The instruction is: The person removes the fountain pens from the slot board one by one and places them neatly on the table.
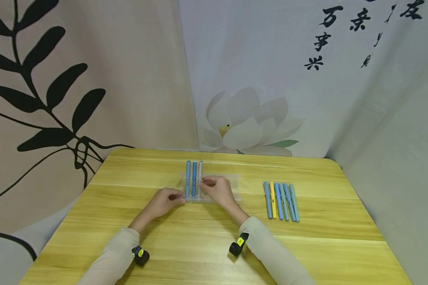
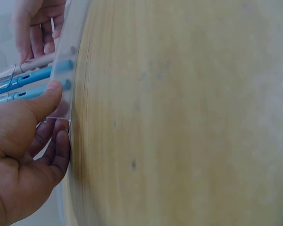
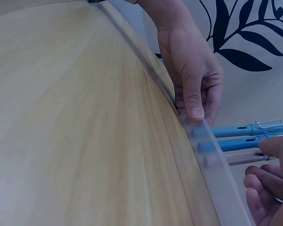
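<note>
Three capped pens stand side by side in a clear plastic pen rack [image 1: 208, 200]: a light blue pen [image 1: 188, 178], a darker blue pen [image 1: 194, 178] and a pale pink pen [image 1: 200, 170]. My left hand [image 1: 167, 202] grips the rack's left end; in the left wrist view the thumb [image 2: 52, 96] presses its front, fingers curled beneath. My right hand [image 1: 218, 190] holds the pale pink pen between thumb and index finger near mid-length. In the right wrist view its other fingers [image 3: 262, 186] are loosely bent, and part of the pen's cap is hidden.
To the right on the wooden table [image 1: 328, 206] lies a row of several pens, mostly blue and greenish, with one yellow pen [image 1: 273, 200] among them. Printed curtains [image 1: 146, 79] hang behind the table. Each sleeve carries a small black wrist camera [image 1: 141, 256].
</note>
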`<move>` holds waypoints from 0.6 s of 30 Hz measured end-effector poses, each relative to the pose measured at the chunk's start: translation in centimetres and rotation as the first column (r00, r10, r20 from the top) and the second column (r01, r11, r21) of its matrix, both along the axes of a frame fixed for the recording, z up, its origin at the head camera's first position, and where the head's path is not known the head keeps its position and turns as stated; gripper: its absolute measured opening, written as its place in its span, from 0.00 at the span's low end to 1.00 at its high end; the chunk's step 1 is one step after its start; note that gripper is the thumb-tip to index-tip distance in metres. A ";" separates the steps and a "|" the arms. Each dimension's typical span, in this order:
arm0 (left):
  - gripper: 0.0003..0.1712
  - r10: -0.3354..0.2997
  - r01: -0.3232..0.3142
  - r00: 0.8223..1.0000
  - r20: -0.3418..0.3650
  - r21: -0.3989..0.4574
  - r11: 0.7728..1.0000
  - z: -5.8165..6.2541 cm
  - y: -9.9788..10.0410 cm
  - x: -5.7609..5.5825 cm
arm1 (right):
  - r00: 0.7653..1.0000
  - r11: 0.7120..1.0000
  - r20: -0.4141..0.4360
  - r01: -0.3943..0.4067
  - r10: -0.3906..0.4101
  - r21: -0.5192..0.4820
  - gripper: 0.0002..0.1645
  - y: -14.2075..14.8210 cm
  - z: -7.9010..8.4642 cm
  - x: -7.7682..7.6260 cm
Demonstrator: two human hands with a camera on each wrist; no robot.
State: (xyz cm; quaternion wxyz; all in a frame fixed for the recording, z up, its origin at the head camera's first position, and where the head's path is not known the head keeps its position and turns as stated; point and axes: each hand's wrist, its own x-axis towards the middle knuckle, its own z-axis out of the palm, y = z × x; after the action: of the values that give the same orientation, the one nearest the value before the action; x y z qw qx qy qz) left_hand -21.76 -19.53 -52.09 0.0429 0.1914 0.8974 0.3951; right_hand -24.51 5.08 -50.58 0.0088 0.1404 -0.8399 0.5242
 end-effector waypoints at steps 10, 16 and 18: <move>0.16 -0.013 0.014 1.000 -0.028 0.010 1.000 0.0 -0.1 0.0 | 1.000 1.000 -0.008 0.010 -0.010 -0.006 0.14 -0.5 -0.2 -0.5; 0.17 -0.014 0.014 1.000 -0.024 -0.001 1.000 0.1 0.0 0.0 | 1.000 1.000 -0.008 0.016 -0.016 -0.004 0.13 -0.5 -0.1 -0.4; 0.17 -0.005 0.005 1.000 -0.009 0.002 1.000 0.1 0.0 0.0 | 1.000 1.000 -0.007 0.018 -0.019 -0.010 0.13 -0.4 0.1 -0.4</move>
State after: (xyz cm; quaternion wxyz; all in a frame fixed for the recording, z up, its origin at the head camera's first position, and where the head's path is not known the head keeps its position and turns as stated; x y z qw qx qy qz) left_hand -21.81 -19.49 -51.97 0.0396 0.1953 0.8968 0.3951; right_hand -24.87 4.64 -50.51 0.0174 0.1344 -0.8386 0.5276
